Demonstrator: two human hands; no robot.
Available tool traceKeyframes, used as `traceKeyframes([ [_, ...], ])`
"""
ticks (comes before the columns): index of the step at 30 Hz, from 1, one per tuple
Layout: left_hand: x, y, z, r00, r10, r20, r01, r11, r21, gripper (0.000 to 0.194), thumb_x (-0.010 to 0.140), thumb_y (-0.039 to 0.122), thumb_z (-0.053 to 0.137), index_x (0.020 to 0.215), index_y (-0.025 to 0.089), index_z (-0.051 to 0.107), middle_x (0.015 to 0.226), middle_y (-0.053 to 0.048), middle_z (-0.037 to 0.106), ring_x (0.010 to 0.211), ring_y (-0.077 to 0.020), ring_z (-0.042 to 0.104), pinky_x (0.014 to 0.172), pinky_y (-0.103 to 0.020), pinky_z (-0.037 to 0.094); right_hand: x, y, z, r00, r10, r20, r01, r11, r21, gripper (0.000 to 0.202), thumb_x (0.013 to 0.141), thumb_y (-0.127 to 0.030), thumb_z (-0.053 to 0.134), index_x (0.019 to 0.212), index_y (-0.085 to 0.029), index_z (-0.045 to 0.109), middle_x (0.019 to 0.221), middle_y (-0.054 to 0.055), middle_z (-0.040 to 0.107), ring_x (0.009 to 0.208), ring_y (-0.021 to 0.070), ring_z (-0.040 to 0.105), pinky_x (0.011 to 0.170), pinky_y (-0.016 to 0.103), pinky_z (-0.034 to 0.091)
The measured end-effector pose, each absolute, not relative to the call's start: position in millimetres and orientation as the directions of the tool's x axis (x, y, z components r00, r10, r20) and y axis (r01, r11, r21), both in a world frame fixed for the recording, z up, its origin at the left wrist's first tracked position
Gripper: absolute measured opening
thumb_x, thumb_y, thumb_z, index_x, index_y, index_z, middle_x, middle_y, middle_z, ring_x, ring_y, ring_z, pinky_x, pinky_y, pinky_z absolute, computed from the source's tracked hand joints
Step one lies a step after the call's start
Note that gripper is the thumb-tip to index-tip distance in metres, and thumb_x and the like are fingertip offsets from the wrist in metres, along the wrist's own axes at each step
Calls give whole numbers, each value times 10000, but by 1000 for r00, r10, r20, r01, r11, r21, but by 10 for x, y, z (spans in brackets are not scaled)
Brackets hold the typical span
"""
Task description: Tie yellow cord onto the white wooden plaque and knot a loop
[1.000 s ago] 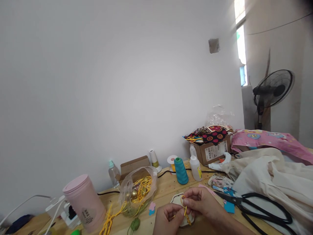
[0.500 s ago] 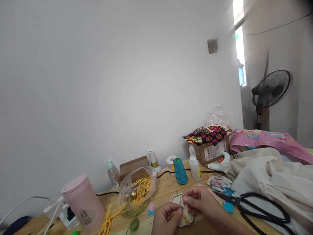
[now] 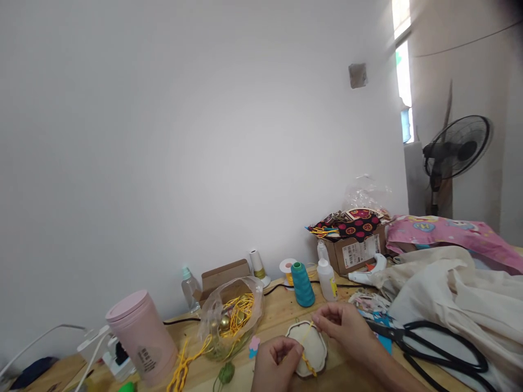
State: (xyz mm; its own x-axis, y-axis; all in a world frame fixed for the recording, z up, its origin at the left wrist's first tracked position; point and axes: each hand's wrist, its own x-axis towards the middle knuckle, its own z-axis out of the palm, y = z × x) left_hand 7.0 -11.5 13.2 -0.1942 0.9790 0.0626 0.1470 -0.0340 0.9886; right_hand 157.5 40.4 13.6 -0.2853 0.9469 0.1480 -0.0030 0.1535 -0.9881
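My left hand (image 3: 278, 360) pinches a yellow cord (image 3: 308, 332) between thumb and forefinger. At the cord's upper part, the fingertips of my right hand (image 3: 341, 329) are also closed. A taut stretch of it runs between the two hands, and a knotted or braided end (image 3: 309, 366) hangs below the left fingertips. Under the hands is a cream, scalloped-edged flat piece (image 3: 316, 348); whether the cord is attached to it, I cannot tell. Black-handled scissors (image 3: 433, 345) are to the right of my right forearm.
A teal thread cone (image 3: 303, 286) and a white glue bottle (image 3: 327, 280) stand behind the hands. Leftward are a plastic bag (image 3: 253, 310) of yellow cords and gold balls, and a pink canister (image 3: 143, 340). Pale cloth (image 3: 457, 288) covers the right side.
My right hand has drawn away to the right, and the cord's loop between the hands has straightened. More of the cream piece shows now.
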Motion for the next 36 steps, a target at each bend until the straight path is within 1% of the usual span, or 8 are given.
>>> traceKeyframes([
  [4, 43, -110, 155, -158, 987, -26, 14, 28, 1000, 278, 459, 367, 679, 500, 98, 623, 383, 22, 519, 382, -64, 387, 403, -174, 267, 1596, 435, 87, -212, 945, 248, 80, 270, -960, 274, 606, -431, 563, 553, -162, 565, 498, -22, 509, 489, 103, 417, 447, 207, 294],
  [11, 56, -119, 188, -100, 985, -141, -164, 123, 979, 324, 399, 403, 700, 464, 114, 568, 265, 99, 351, 266, -8, 200, 332, -173, 75, 1638, 422, 221, -369, 923, -105, -388, -256, -885, 412, 589, -491, 565, 459, -181, 327, 389, -109, 261, 332, 20, 187, 364, 165, 198],
  [16, 37, -109, 181, -120, 986, -118, -164, 98, 982, 331, 413, 413, 693, 473, 106, 583, 271, 94, 360, 271, -8, 216, 337, -171, 84, 1708, 449, 246, -287, 950, -126, -546, -270, -793, 339, 616, -468, 561, 548, -176, 403, 456, -94, 325, 356, 22, 272, 409, 158, 281],
  [21, 40, -122, 186, -133, 985, -113, -132, 95, 987, 345, 406, 423, 694, 490, 98, 613, 277, 88, 365, 279, -11, 227, 339, -168, 99, 1614, 357, 258, -207, 963, 170, -201, 128, -971, 322, 614, -480, 535, 560, -162, 545, 532, -12, 490, 476, 99, 417, 458, 210, 331],
  [25, 35, -129, 195, -124, 991, -47, -53, 41, 998, 294, 457, 379, 685, 530, 97, 648, 347, 37, 484, 351, -50, 365, 382, -170, 254, 1504, 245, 133, -402, 857, 322, 95, 388, -917, 219, 638, -365, 555, 705, -176, 643, 704, 28, 592, 676, 158, 490, 607, 229, 367],
  [28, 16, -125, 190, -140, 990, 23, 100, -9, 995, 235, 498, 327, 666, 545, 98, 662, 503, -32, 612, 495, -118, 485, 506, -217, 364, 1498, 255, 59, -473, 844, 253, 161, 365, -917, 251, 682, -347, 503, 630, -148, 647, 570, 4, 558, 570, 126, 464, 510, 200, 337],
  [32, -21, -108, 142, -177, 983, 51, 296, 4, 955, 217, 531, 311, 624, 537, 96, 655, 464, -24, 587, 463, -120, 451, 460, -218, 334, 1516, 294, 104, -492, 843, 218, 63, 284, -957, 303, 701, -366, 460, 615, -120, 615, 454, -40, 429, 456, 78, 372, 429, 178, 264],
  [36, -31, -102, 111, -198, 978, 59, 302, 3, 953, 223, 531, 320, 620, 515, 98, 630, 429, -3, 551, 432, -106, 425, 433, -206, 311, 1488, 284, 164, -572, 817, 70, -89, 23, -996, 346, 671, -446, 434, 628, -130, 568, 403, -74, 350, 336, 46, 244, 350, 170, 223],
])
